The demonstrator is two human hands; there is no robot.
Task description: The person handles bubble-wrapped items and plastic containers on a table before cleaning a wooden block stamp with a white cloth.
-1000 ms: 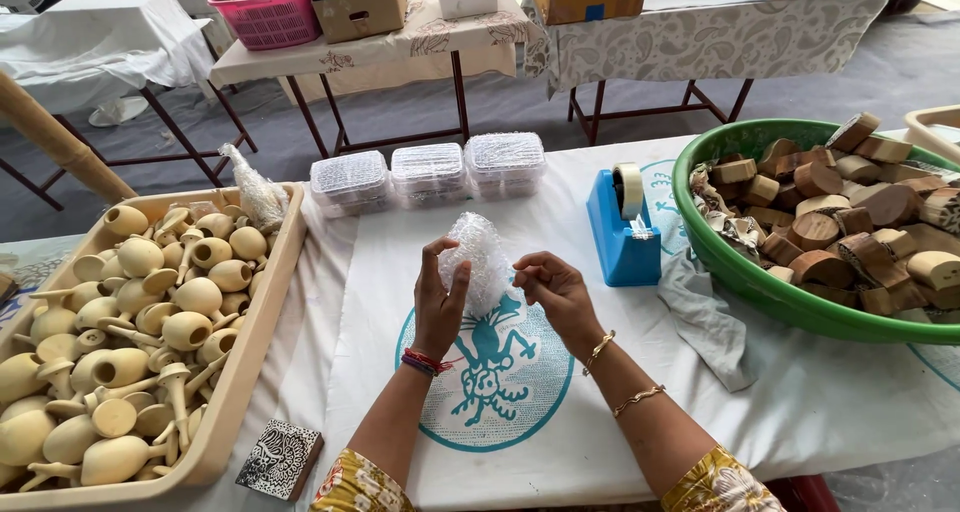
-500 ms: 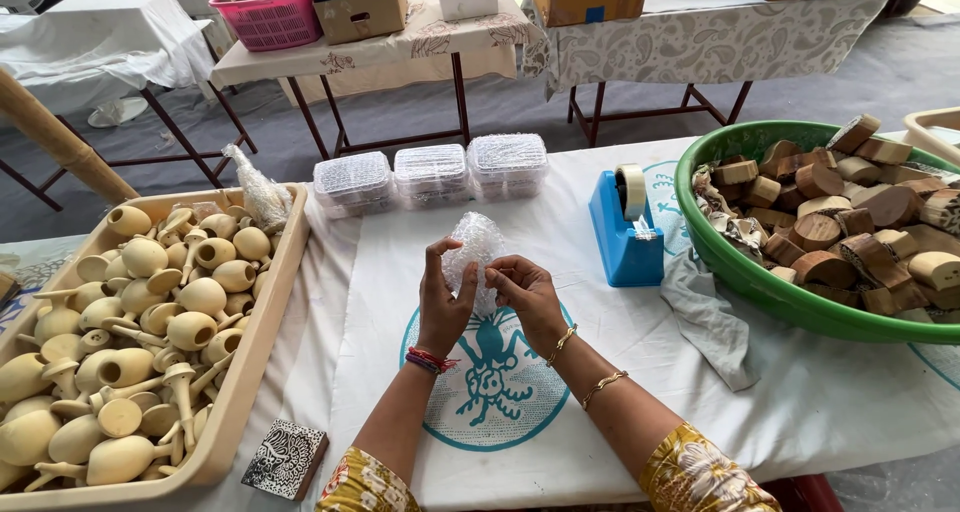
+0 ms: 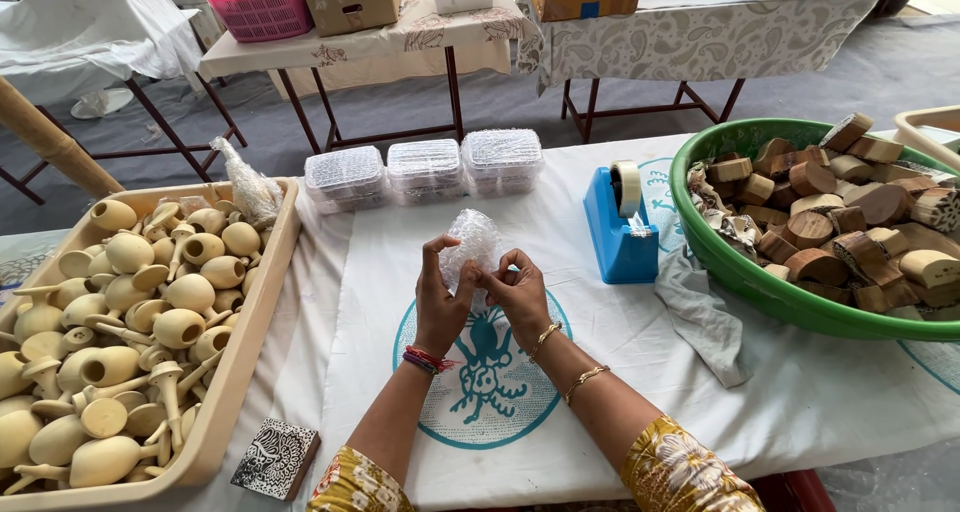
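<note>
Both forearms reach forward, converging. Left hand [image 3: 440, 297] and right hand [image 3: 517, 294] raised upright, palms facing each other, fingers curled inward, fingertips nearly meeting.

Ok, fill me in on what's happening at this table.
A person holds a bubble-wrapped bundle up over the white cloth, left hand and right hand pinching it from either side. A tray of pale wooden pieces sits to the left, a blue tape dispenser and green basin of wooden blocks to the right.
</note>
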